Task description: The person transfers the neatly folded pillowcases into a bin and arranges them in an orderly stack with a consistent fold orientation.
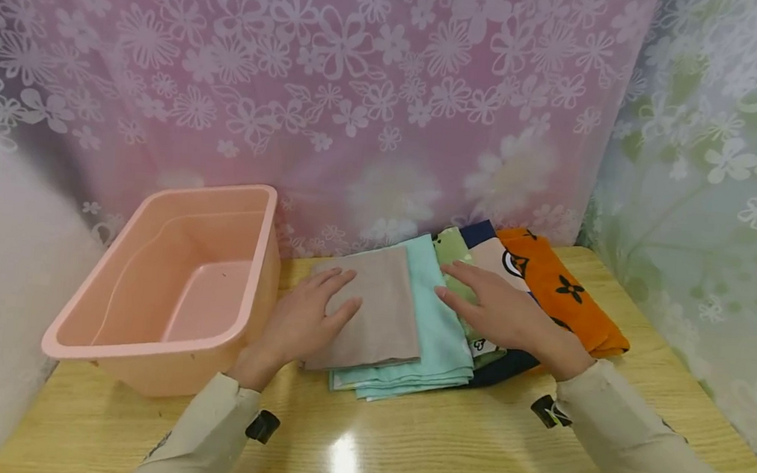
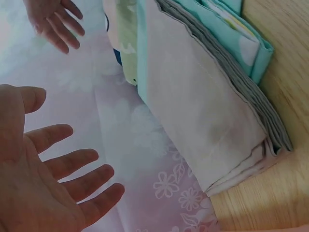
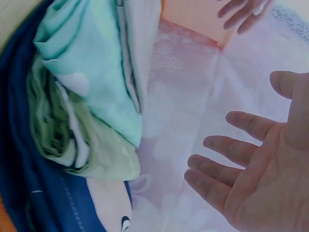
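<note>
- Pale sleeves (image 1: 644,447) come nearest, running forward to two bare hands.
- Left hand (image 1: 307,317): wide, fingers spread, holding nothing. It hovers over the left part of the grey cloth (image 1: 375,307); the left wrist view shows a gap between them.
- Right hand (image 1: 507,308): also wide and holding nothing, stretched above the green cloth (image 1: 452,247) and the navy-and-pink cloth (image 1: 495,256). No contact shows in the right wrist view.
- Grey cloth lies folded flat beneath and just right of the left hand, partly on top of the mint cloth (image 1: 443,344), which lies between the two hands.
- Orange cloth (image 1: 570,291), folded, with dark flower marks, sits on the outer side of the right hand.
- Pink tub (image 1: 139,351) stands just left of the left hand, on the wooden table (image 1: 300,440).
- Grey cloth should handle as light, soft and floppy, with nothing to break; its thin layers could slide or fan apart. Orange cloth looks thicker.
- Best hold, I judge: fingers under opposite edges, thumbs on top, pinching every layer. On the side toward the right hand, a deep pinch might catch mint cloth too.
</note>
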{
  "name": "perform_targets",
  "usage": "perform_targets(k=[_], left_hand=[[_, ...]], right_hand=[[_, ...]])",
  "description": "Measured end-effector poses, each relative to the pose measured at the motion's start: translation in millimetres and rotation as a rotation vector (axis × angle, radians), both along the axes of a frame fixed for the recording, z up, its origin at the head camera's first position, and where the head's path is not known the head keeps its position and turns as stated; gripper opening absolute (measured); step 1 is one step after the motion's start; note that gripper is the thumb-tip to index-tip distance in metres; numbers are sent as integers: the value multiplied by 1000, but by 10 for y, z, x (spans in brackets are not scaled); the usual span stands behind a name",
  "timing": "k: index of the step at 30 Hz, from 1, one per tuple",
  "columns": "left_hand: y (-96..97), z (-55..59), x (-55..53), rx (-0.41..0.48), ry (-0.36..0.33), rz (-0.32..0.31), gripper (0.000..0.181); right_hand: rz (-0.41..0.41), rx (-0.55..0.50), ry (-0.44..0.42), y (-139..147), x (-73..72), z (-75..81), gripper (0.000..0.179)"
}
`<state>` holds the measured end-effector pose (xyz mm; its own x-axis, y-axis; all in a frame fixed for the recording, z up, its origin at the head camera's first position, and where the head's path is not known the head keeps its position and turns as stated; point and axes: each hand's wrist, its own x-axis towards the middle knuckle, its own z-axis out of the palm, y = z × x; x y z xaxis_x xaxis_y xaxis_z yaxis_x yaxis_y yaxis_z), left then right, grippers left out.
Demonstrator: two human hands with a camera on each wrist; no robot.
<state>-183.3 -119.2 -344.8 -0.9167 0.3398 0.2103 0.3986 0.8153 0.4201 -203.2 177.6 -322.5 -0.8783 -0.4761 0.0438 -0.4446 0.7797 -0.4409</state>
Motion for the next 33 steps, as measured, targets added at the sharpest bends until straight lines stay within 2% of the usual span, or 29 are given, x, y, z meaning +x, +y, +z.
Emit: perform_targets(k=[6,10,17,20,26,33], left_hand=[[14,110,-64,146,-109,-22,52],[29,159,-103,209,-144,-13,51],[81,221,-161,196,-168,111,51],[78,238,-188,226,-173,157,50],[61,212,-270,317,-235,183,48],[22,82,-373,415,-276,194,45]], right_hand=[[-26,-51,-51,-33,-43,140,67],[-17,-63,-88,-38,-89,177,68],[-13,-95,-135,-4,-177,249,65],[6,-132,-161,5,-222,260,64],[33,-222,-231,13,-319,217,63],[45,-343,-346,-22,-410,132,65]])
